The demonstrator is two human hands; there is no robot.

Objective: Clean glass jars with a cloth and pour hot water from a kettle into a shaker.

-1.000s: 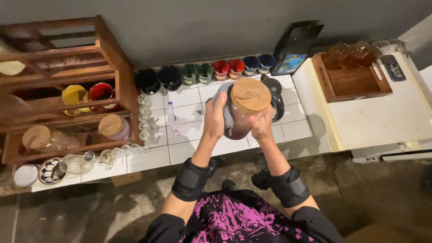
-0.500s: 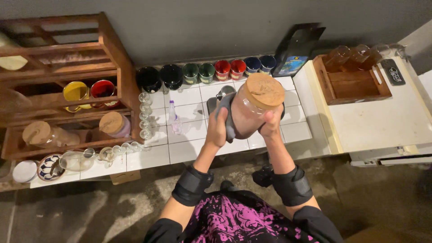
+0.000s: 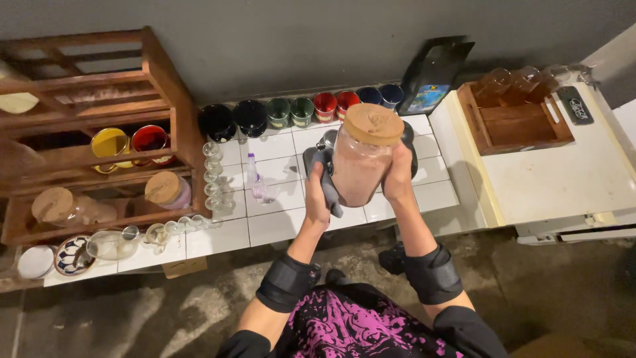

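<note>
Jar: you hold one glass jar (image 3: 361, 166) with a round cork lid above the tiled surface's (image 3: 278, 225) middle.
Left grip: your left hand (image 3: 317, 192) presses one grey cloth (image 3: 326, 174) against the jar's side.
Right grip: your right hand (image 3: 399, 174) wraps the jar.
Mugs: eight mugs (image 3: 301, 111) line the back edge.
Package: one black bag (image 3: 434, 76), blue label, back right.

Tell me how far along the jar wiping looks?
Underway: the right hand holds the lidded jar up while the left hand presses a grey cloth to its side. How much is wiped can't be told. Two lidded shelf jars sit untouched.
</note>
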